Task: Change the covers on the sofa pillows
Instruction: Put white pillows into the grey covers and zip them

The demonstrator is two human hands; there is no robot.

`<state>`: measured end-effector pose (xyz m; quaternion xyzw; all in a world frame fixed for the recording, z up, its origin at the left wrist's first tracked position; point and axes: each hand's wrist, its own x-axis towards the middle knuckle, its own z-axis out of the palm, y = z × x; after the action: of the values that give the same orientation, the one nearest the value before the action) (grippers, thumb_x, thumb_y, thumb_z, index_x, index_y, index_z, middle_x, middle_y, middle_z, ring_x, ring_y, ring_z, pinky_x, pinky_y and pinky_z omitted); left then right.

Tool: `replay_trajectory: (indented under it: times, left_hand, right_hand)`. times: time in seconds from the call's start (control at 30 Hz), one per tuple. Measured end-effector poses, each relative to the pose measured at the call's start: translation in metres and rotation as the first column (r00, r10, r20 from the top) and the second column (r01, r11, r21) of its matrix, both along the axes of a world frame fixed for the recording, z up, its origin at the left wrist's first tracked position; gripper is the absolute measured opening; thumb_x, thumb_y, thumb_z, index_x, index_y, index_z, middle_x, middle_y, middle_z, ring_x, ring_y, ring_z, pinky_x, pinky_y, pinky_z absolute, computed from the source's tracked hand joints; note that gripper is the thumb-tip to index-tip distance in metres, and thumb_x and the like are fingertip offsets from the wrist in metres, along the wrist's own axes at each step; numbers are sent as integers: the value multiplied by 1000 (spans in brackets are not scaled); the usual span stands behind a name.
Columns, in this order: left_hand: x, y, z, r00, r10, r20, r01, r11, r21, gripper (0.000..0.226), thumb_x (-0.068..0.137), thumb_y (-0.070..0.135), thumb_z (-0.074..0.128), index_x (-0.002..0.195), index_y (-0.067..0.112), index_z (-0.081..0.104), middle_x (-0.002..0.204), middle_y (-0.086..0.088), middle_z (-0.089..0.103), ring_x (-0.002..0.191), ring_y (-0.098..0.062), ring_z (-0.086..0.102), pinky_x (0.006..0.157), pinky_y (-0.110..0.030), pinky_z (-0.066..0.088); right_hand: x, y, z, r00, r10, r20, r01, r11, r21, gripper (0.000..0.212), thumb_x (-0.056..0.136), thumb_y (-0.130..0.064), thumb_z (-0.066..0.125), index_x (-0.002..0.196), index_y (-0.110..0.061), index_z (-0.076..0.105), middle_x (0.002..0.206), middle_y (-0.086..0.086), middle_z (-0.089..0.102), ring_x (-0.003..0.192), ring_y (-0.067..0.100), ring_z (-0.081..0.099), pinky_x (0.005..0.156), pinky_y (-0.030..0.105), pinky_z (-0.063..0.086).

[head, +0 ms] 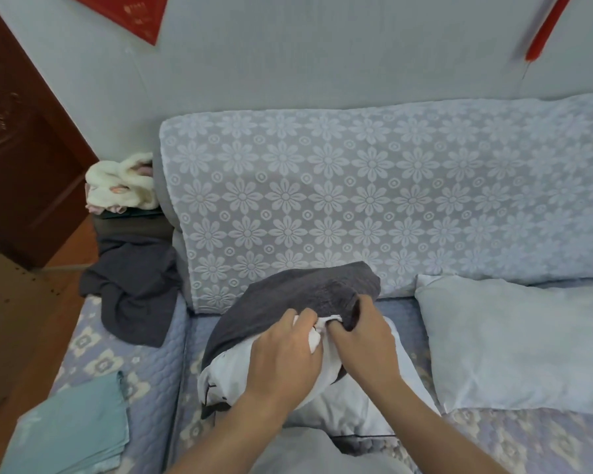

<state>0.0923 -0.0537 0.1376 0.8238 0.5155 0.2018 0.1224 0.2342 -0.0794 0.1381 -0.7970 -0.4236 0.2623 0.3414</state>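
A white pillow (343, 401) lies on the sofa seat in front of me, its far half inside a dark grey cover (288, 295). My left hand (285, 357) pinches a corner of the white pillow at the cover's open edge. My right hand (360, 333) grips the dark grey cover's edge beside it, fingers curled into the fabric. A bare pale pillow (514, 340) rests on the seat to the right. Another dark grey cover (134, 289) lies crumpled over the left armrest. Folded teal fabric (72, 429) sits at the lower left.
The sofa backrest (356, 200) wears a pale blue flower-patterned throw, and the seat (137, 357) has a quilted blue cover. A cream plush toy (120, 183) sits on the armrest's far end. A dark wooden door (18, 138) stands at the left.
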Motion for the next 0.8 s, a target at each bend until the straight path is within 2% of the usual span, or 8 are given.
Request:
replay_trajectory:
  times: [0.1, 0.2, 0.33, 0.43, 0.53, 0.6, 0.7, 0.8]
  left_hand:
    - [-9, 2, -3, 993, -101, -63, 103, 994, 35, 34, 89, 40, 63, 122, 40, 57, 83, 11, 43, 65, -13, 54, 51, -26, 37]
    - [-12, 3, 2, 961, -136, -242, 155, 986, 62, 54, 82, 42, 68, 134, 44, 54, 80, 9, 42, 57, -13, 51, 49, -25, 28]
    - [-9, 1, 7, 923, -89, -373, 123, 990, 66, 58, 66, 46, 78, 122, 38, 68, 73, 2, 57, 45, -16, 53, 45, -27, 21]
    - [-5, 5, 8, 911, -7, -412, 46, 995, 84, 49, 54, 31, 83, 103, 29, 76, 64, -2, 58, 40, -20, 54, 44, -27, 20]
    - [-1, 14, 9, 919, 92, -383, -64, 994, 84, 24, 47, 15, 78, 67, 19, 65, 53, -4, 53, 34, -23, 52, 43, -24, 18]
    - [1, 19, 8, 928, 143, -344, -121, 989, 84, 14, 53, 16, 67, 60, 19, 56, 51, -4, 53, 33, -25, 52, 45, -23, 18]
    - [-3, 16, 7, 930, 144, -337, -146, 989, 20, 7, 73, 22, 55, 77, 19, 59, 64, -4, 60, 49, -28, 63, 49, -27, 24]
    - [-2, 4, 3, 927, 86, -365, -101, 995, -23, 38, 84, 54, 47, 106, 26, 61, 80, -1, 65, 61, -23, 67, 52, -30, 30]
  right_hand:
    - [-3, 7, 3, 996, -54, -66, 56, 998, 37, 15, 84, -31, 62, 89, -31, 48, 83, -8, 61, 76, 9, 59, 65, 30, 45]
    - [-4, 10, 4, 998, -23, 60, 20, 998, 62, 11, 88, -23, 59, 83, -22, 49, 78, -5, 60, 74, 13, 57, 64, 31, 43]
    - [-5, 11, 6, 985, 12, 170, -35, 991, 132, 24, 88, -14, 58, 70, -18, 43, 68, -3, 52, 64, 15, 50, 56, 31, 38]
    - [-4, 9, 10, 961, 56, 270, -107, 978, 178, 24, 85, -11, 60, 70, -20, 44, 66, -6, 50, 61, 12, 47, 55, 32, 37]
    - [-4, 9, 14, 914, 98, 393, -198, 955, 222, 23, 81, -2, 63, 74, -19, 48, 64, -6, 50, 57, 15, 48, 52, 35, 39]
    - [-5, 9, 13, 879, 128, 460, -252, 942, 219, 29, 75, 5, 64, 74, -17, 44, 63, -3, 48, 53, 19, 45, 46, 36, 37]
    - [-3, 12, 4, 856, 131, 500, -237, 959, 154, 32, 68, 7, 62, 78, -15, 41, 73, -1, 45, 55, 22, 41, 43, 35, 32]
    - [-1, 14, 1, 933, 94, 349, -144, 982, 120, 21, 79, -1, 55, 83, -17, 43, 80, -2, 49, 65, 20, 47, 54, 35, 38]
